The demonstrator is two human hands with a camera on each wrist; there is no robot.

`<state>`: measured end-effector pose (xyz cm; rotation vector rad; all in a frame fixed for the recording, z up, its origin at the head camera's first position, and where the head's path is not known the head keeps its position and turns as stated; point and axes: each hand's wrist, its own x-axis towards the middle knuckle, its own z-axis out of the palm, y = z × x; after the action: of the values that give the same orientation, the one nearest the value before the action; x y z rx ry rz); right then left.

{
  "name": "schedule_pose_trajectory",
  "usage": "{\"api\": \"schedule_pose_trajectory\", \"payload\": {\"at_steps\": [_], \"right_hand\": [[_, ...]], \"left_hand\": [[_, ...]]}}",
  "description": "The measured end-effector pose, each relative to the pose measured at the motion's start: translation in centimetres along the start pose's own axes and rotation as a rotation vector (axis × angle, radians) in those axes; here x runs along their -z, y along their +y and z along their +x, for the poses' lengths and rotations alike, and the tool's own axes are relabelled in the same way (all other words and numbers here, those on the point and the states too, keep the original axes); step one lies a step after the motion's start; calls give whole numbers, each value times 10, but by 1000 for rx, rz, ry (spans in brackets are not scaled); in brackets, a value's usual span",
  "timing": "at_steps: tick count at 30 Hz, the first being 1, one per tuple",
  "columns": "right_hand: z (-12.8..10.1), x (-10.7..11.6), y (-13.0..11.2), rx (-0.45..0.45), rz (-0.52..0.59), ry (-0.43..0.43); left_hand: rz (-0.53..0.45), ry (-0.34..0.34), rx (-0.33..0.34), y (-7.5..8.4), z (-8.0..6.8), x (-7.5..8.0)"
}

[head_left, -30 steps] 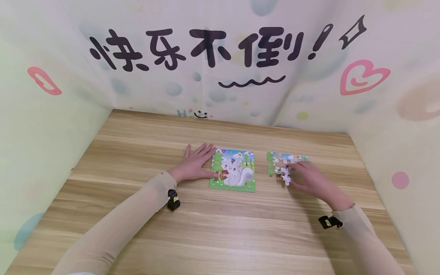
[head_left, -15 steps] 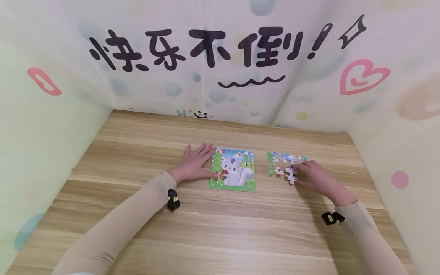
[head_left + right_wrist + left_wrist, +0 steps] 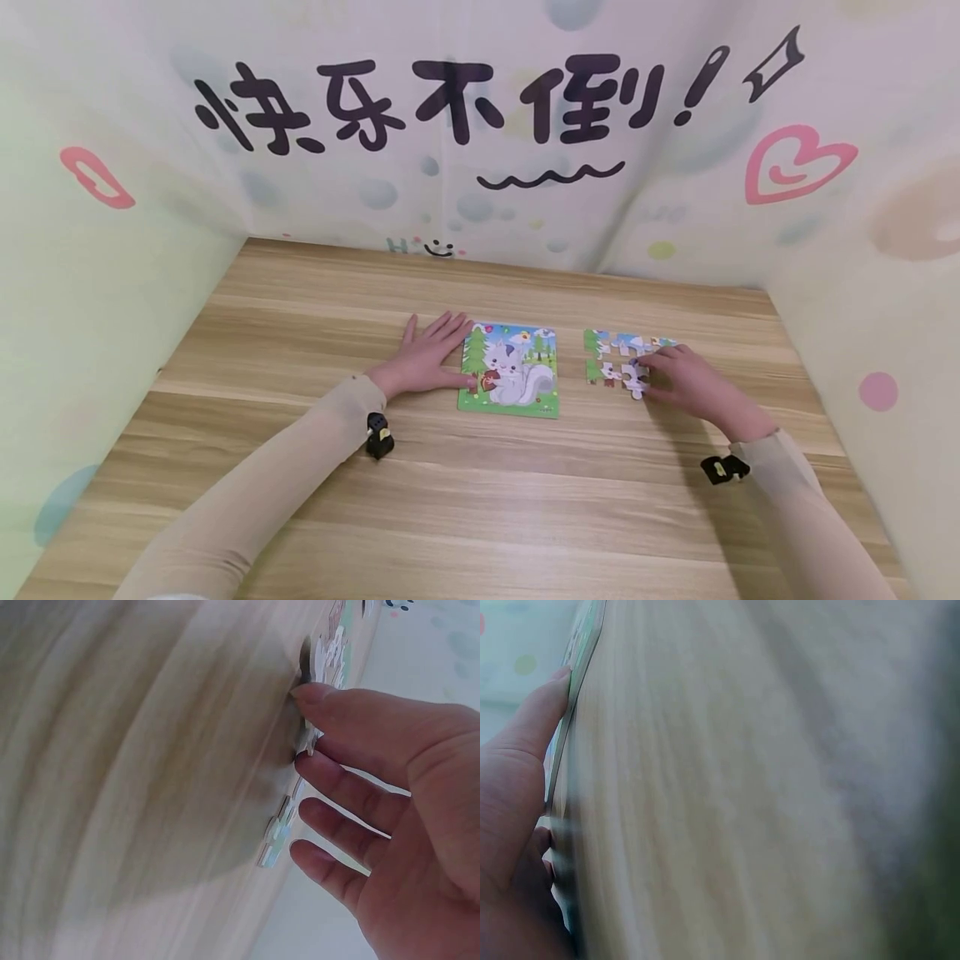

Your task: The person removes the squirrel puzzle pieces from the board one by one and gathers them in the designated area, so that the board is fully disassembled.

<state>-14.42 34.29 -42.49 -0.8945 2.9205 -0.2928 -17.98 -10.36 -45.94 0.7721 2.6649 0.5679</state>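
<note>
The left hand [image 3: 423, 358] lies flat, fingers straight, beside the picture card [image 3: 510, 370]; the right hand [image 3: 686, 382] pinches a puzzle piece [image 3: 635, 382] on the surface [image 3: 480, 483].

You see: wooden table [image 3: 480, 500], light grain running sideways | printed cloth backdrop [image 3: 480, 200] on three sides, black characters, wavy line | pink heart [image 3: 798, 162] on your right | pink dot [image 3: 877, 392] lower right
</note>
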Motion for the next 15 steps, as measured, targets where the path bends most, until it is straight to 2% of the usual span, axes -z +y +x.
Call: {"api": "schedule_pose_trajectory", "payload": {"at_steps": [15], "right_hand": [[-8, 0, 3, -39, 42, 19]], "left_hand": [[17, -5, 0, -1, 2, 0]]}}
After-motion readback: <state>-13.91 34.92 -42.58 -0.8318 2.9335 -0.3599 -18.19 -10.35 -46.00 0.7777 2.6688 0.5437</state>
